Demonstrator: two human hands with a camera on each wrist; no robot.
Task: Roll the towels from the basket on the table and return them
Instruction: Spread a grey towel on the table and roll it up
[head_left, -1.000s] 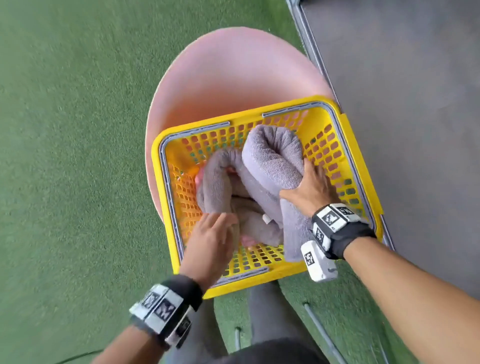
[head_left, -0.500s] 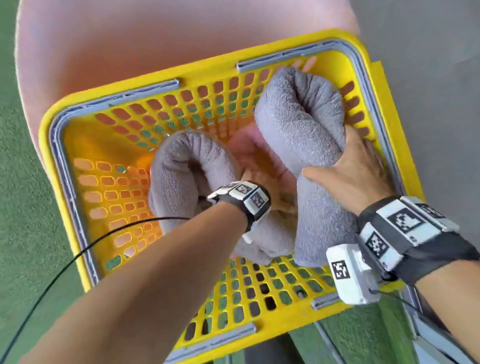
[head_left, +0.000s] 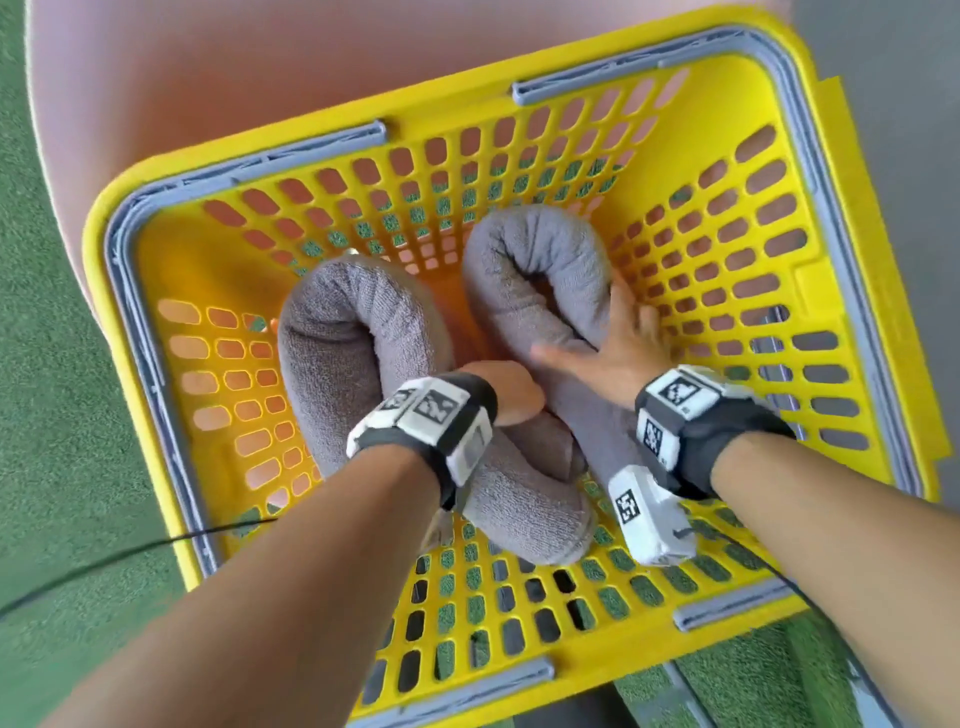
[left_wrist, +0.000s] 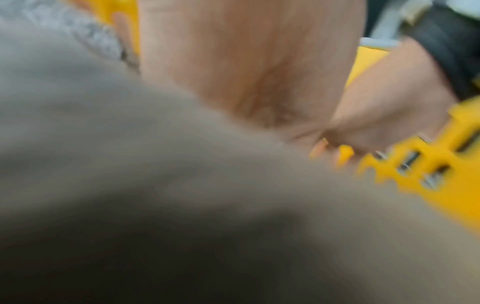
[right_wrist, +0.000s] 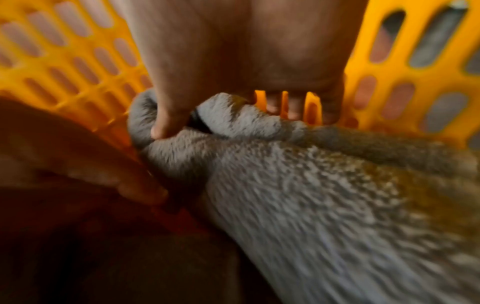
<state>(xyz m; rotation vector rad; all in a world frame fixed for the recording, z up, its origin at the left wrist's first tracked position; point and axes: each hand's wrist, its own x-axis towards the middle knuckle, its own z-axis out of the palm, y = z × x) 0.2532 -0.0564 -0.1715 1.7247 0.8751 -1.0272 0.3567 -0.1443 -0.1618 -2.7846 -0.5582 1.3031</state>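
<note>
A yellow lattice basket (head_left: 447, 106) holds two grey rolled towels, each bent into a U. The left towel (head_left: 358, 322) lies on the basket floor. My left hand (head_left: 511, 389) reaches down between the two rolls, its fingers hidden by terry cloth; the left wrist view is blurred and shows only palm (left_wrist: 246, 61) against towel (left_wrist: 130, 164). My right hand (head_left: 618, 338) lies on the right towel (head_left: 524, 244), thumb spread leftward. In the right wrist view its fingers (right_wrist: 166, 123) curl over the towel's fold (right_wrist: 311, 185), close to the basket wall (right_wrist: 389, 72).
The basket sits on a pink round surface (head_left: 260, 62). Green turf (head_left: 47, 415) lies to the left and below, grey flooring (head_left: 909, 41) at the top right. A black cable (head_left: 104, 566) trails from my left wrist across the basket's near left corner.
My left hand moved from the basket's near side in between the two rolls. The right towel has gone lower into the basket under my right hand. The head view has come closer.
</note>
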